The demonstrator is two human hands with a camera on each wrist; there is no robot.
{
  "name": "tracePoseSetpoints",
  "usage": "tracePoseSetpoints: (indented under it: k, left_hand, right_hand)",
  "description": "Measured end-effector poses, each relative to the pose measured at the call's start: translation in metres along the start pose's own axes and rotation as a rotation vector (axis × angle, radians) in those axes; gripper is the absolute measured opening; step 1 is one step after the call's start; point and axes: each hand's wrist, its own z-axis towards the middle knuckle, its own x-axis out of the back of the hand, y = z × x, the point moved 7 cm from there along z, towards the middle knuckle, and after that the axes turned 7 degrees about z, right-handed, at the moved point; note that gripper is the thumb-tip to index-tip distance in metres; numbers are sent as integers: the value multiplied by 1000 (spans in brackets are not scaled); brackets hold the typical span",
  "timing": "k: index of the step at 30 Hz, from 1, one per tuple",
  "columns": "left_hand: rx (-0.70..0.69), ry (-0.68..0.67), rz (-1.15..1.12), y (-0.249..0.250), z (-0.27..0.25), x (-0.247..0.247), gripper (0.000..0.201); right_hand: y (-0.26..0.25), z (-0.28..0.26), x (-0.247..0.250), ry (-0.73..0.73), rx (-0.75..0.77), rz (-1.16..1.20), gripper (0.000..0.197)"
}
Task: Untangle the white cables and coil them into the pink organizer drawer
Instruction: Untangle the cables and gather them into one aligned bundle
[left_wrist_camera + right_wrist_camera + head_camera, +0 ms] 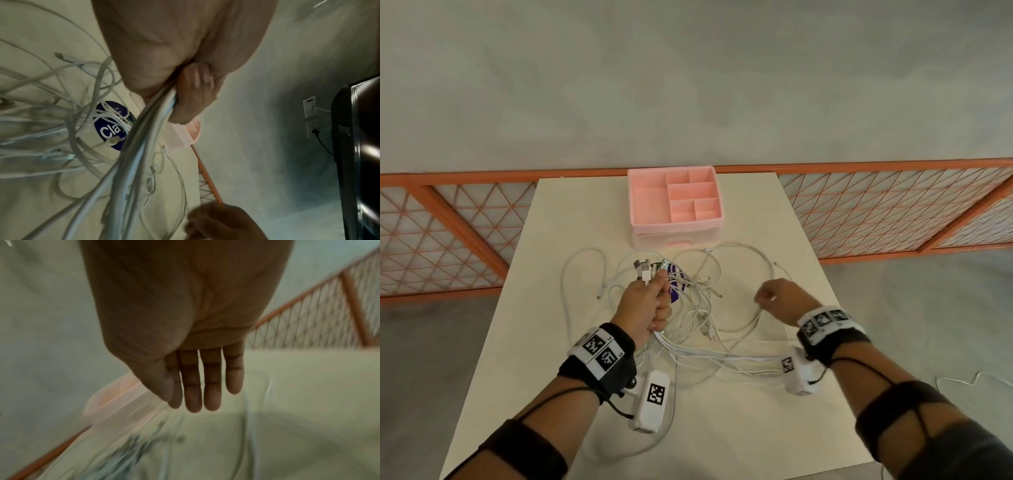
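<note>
A tangle of white cables (698,308) lies spread over the middle of the white table (739,428). My left hand (654,298) grips a bundle of these cables (148,138) in a fist, and several USB plugs (645,269) stick out above the fingers. The right hand (774,296) hovers over the right side of the tangle; in the right wrist view its fingers (201,386) are straight and hold nothing. The pink organizer (674,202) stands at the table's far edge with its top compartments bare and the drawer front below them closed.
A round blue sticker (676,284) lies under the cables beside my left hand. Orange mesh fence panels (893,212) run behind the table on both sides. The left wrist view shows a dark monitor (357,146) and a wall socket (309,108).
</note>
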Motion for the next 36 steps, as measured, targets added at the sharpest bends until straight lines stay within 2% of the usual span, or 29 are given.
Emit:
tracePoseSetpoints:
  k: [2,4,7,10,12,18,21,24,30,36]
  left_hand:
    - [-11,8,-2,1,-1,2,36]
    - [-30,11,-2,4,-4,4,36]
    - [-56,13,-6,7,-8,7,36]
    - [-89,23,-19,9,-7,13,37]
    - [-110,43,-22,10,-6,16,37]
    - [-268,142,82,24,-1,14,31]
    - [-298,89,54,32,-3,7,27]
    - [-302,31,17,34,-5,11,31]
    - [-239,-16,-21,19,-6,23,26]
    - [-281,-29,-9,38,-6,18,15]
  right_hand:
    - [-30,8,-36,-85,56,46,19]
    - [-45,13,-69,-136,50,25,23]
    - [-55,17,-92,-108,23,-26,25]
    - [-70,18,-84,-30,71,10,21]
    - [-89,14,-71,-22,166,26,20]
    - [-174,-14,-31,-125,445,136,23]
    - [-198,-20,-2,-1,516,246,26]
    - [-207,-20,38,169,537,363,18]
    - [-209,-27,125,512,591,688,18]
    - [-209,-47,161,688,669,752,17]
